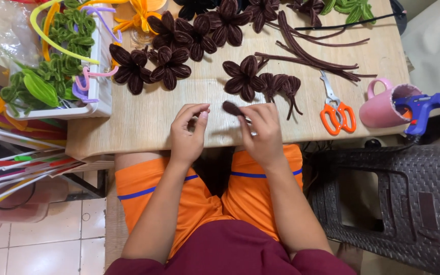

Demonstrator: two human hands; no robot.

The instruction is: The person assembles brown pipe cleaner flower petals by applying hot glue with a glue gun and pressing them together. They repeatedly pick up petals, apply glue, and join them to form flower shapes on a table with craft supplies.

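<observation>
We note one brown petal (231,108) at the table's (143,122) near edge, pinched by our right hand (262,133) at its lower end, tip pointing left. Left hand (188,131) sits just beside it, fingers curled, thumb and forefinger nearly closed, apart from the petal. Finished brown flowers (171,66) lie beyond; orange scissors (336,113), pink mug (385,104) and blue glue gun (421,109) to the right.

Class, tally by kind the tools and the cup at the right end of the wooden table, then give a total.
Orange-handled scissors: 1
Pink mug: 1
Blue glue gun: 1
Total: 3
</observation>
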